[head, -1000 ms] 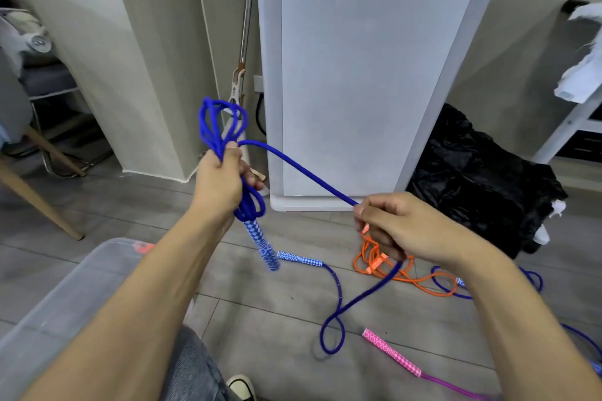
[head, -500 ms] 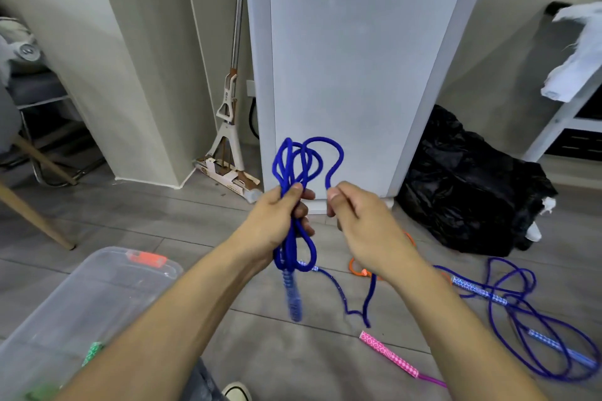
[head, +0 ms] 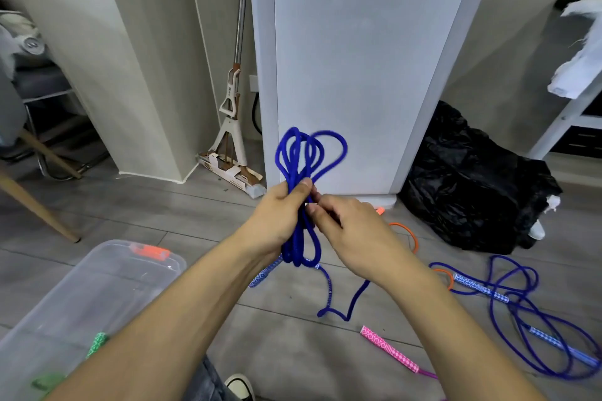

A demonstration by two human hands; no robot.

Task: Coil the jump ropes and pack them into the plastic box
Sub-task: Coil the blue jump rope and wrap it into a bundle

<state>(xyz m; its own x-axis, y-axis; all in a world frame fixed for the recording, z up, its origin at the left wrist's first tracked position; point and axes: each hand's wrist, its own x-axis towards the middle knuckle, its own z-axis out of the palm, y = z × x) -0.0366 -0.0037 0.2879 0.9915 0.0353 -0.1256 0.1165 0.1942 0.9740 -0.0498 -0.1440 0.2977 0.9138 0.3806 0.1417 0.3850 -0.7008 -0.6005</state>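
Observation:
My left hand [head: 278,218] grips a bundle of loops of a blue jump rope [head: 304,156] at chest height, loops sticking up above the fist. My right hand [head: 351,234] pinches the same rope right beside the left fist. The rope's loose end hangs down to the floor, with a blue patterned handle [head: 264,275] below the hands. A clear plastic box [head: 97,290] with an orange latch stands at the lower left; a green handle [head: 97,343] lies inside it.
On the floor to the right lie a second blue rope [head: 534,322], an orange rope [head: 412,238] and a pink handle [head: 389,350]. A white appliance [head: 358,58] stands ahead, a mop [head: 233,127] left of it, a black bag [head: 472,185] right of it.
My right hand carried the rope strand from the right over to the left fist. A new loop now stands on the bundle and the hands meet. The view shifted, showing more of the box.

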